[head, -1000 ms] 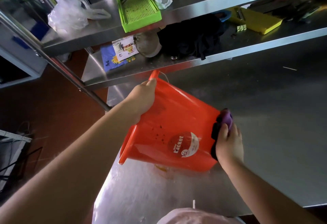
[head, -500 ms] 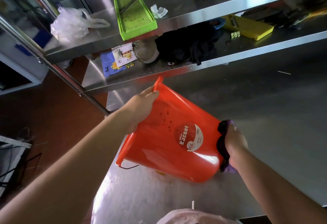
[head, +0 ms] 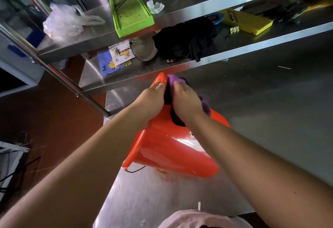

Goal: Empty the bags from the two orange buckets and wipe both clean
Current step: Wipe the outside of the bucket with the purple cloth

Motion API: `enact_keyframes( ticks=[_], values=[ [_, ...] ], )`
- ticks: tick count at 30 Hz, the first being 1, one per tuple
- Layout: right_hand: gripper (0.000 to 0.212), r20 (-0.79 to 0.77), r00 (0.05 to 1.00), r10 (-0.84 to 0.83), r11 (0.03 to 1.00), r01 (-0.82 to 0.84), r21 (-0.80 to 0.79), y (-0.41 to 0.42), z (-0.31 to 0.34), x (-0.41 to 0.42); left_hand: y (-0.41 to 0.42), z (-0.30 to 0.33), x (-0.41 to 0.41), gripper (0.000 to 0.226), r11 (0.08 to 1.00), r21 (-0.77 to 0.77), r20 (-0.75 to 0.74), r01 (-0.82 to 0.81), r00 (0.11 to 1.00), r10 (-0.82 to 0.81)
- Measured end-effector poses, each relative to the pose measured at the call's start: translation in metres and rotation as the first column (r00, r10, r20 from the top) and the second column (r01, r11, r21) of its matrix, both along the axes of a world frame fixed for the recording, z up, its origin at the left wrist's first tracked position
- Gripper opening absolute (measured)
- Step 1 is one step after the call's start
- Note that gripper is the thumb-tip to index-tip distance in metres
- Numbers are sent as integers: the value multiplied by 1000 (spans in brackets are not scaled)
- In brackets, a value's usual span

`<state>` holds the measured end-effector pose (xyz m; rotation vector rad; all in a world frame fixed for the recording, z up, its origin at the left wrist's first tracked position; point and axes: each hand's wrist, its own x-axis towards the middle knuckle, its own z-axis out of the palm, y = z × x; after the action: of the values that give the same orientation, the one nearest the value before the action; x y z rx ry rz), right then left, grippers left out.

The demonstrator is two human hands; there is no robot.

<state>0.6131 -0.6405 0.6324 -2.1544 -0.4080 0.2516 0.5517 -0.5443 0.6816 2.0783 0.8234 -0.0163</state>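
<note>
- The orange bucket (head: 173, 148) lies tipped on its side on the steel table (head: 270, 119), mouth toward the left edge.
- My left hand (head: 149, 100) is closed around its rim, fingers curled over the top.
- My right hand (head: 185, 100) presses a purple cloth (head: 173, 81) flat against the bucket's wall, fingers spread over it.

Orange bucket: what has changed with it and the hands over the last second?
The right hand has carried the purple cloth from the orange bucket's base end up along its side to near the rim, beside the left hand. The round label that faced the camera is now almost hidden. Unchanged: the left hand still grips the rim, the bucket stays tipped on the steel table, and the shelf items have not moved.
</note>
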Motion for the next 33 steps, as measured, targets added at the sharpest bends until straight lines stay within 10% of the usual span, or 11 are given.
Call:
enact_keyframes(
  ticks=[12,23,29,33],
  values=[
    [53,417,908,-43,997,64,-36,-69,-91,-69,43,-4,-15,38,944,-199,-62,-265,964,258],
    [37,-270,889,-371,922,386,5,-121,-139,-29,44,-4,-7,63,961,-3,-53,-278,959,277],
    [58,-490,749,-446,858,513,4,-126,-140,-14,32,19,-4,27,845,-436,-97,-310,949,299],
    [57,-517,723,-458,844,536,2,-133,-141,-1,16,10,-15,43,997,-41,-70,-61,996,58]
  ],
)
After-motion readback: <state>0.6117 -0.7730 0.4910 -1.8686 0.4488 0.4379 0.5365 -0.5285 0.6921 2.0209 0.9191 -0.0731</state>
